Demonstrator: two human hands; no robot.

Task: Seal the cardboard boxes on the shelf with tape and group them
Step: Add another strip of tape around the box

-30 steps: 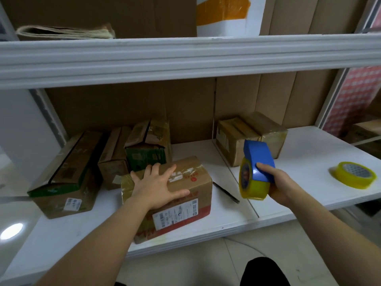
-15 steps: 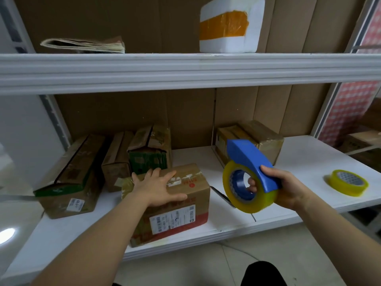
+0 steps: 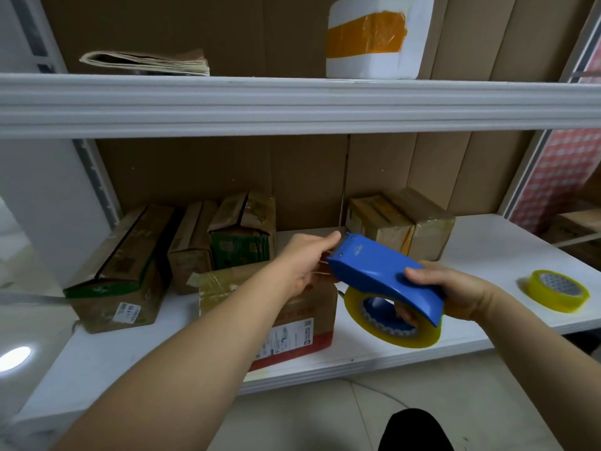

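My right hand [image 3: 455, 291] grips a blue tape dispenser [image 3: 377, 271] with a yellowish tape roll [image 3: 390, 330], held in the air over the shelf's front edge. My left hand [image 3: 305, 258] pinches the dispenser's front tip; the tape end there is too small to make out. Beneath my left forearm lies a brown cardboard box [image 3: 227, 284] with a red band and a white label. Three more boxes [image 3: 192, 242] stand at the back left, and two taped boxes [image 3: 403, 219] at the back right.
A spare yellow tape roll [image 3: 557, 289] lies on the white shelf [image 3: 357, 359] to the right. The upper shelf's edge [image 3: 292, 105] runs across above, carrying a white foam box [image 3: 374, 37] and a paper stack [image 3: 146, 61].
My left hand has lifted off the front box and taken hold of the dispenser's tip. My right hand has turned the dispenser to lie flatter, pointing left.
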